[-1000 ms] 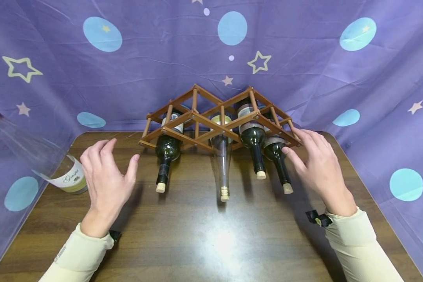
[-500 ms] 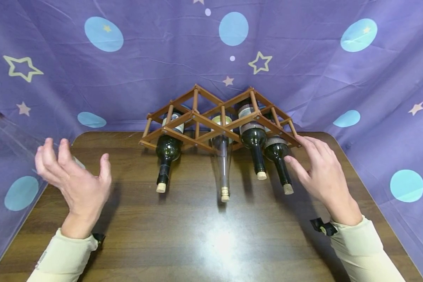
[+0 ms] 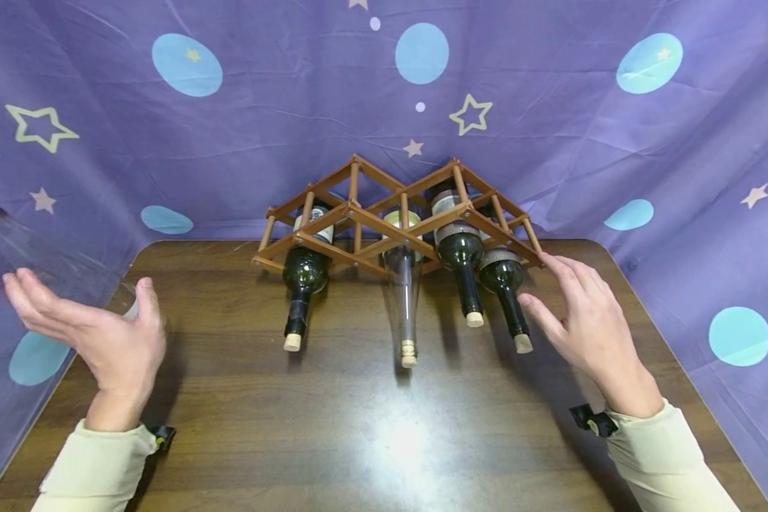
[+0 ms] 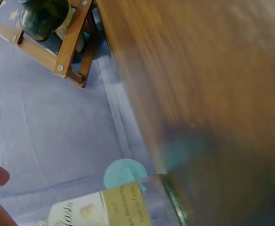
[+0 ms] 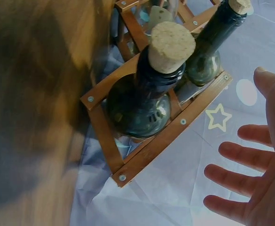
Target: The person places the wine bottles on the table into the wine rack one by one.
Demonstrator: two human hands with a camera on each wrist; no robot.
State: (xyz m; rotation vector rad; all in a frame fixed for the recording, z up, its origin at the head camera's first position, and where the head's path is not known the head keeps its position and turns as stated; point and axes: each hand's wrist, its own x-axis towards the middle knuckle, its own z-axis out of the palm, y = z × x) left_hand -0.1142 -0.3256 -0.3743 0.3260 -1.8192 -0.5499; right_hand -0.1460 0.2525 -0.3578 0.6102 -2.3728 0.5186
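My left hand is held over the table's left side, fingers straight and thumb spread, holding nothing. Behind it stands a clear glass bottle, mostly hidden in the head view; the left wrist view shows its white-and-gold label. My right hand is beside the right end of the wooden wine rack, fingers spread and gripping nothing. In the right wrist view, its fingers appear apart from the rack. Corked dark bottles and one clear bottle lie in the rack, necks toward me.
The rack stands at the back of the brown wooden table. A purple curtain with stars and blue circles hangs behind and along both sides. Bottle necks jut out in front of the rack.
My left hand has moved left, opening out and turning toward the standing clear bottle. My right hand has drawn slightly back from the rack's right end. The bottles in the rack stay put.
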